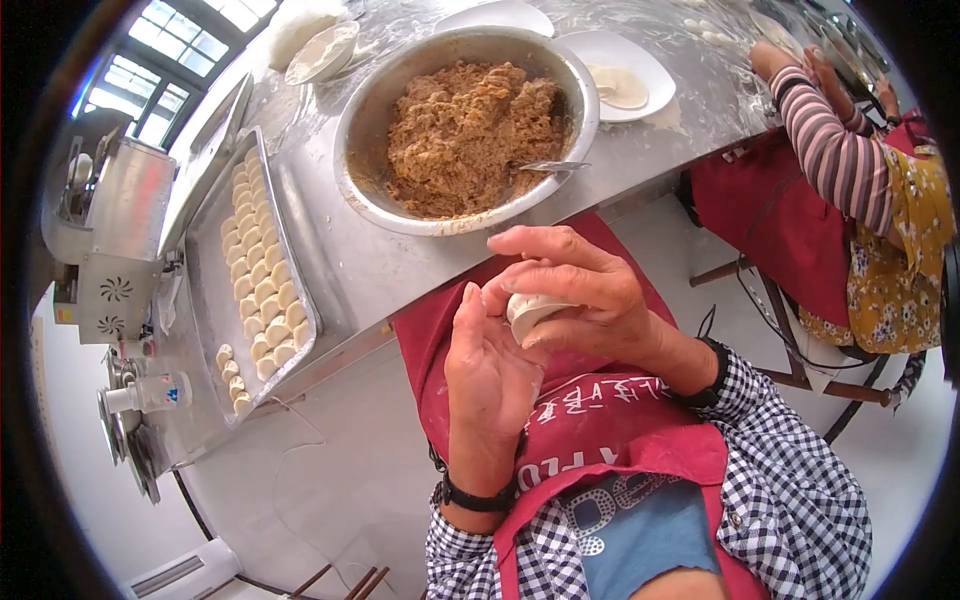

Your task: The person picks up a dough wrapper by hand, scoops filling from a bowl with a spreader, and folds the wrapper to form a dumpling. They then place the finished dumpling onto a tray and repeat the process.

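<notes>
The person wears black-and-white checked sleeves (800, 480), a red apron (650, 432) with white lettering (598, 398), a blue top (655, 545) with pale print (592, 544), and black wristbands (478, 498).

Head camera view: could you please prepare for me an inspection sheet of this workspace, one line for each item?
Surface: grey metal table, smeared with white powder toward its far side.
Job's things: pale dough piece; round metal bowl of brown filling; rectangular metal tray with rows of pale crescent dumplings; white square plate with flat round dough.
Clutter: white bowl at the far left; metal utensil in the filling.
Hands: right hand holds the dough piece; left hand beside it, contact partly hidden.
Cables: thin black cable near the seat at right.
Surroundings: another person's striped sleeve at right; grey metal machine and windows at left.
</notes>
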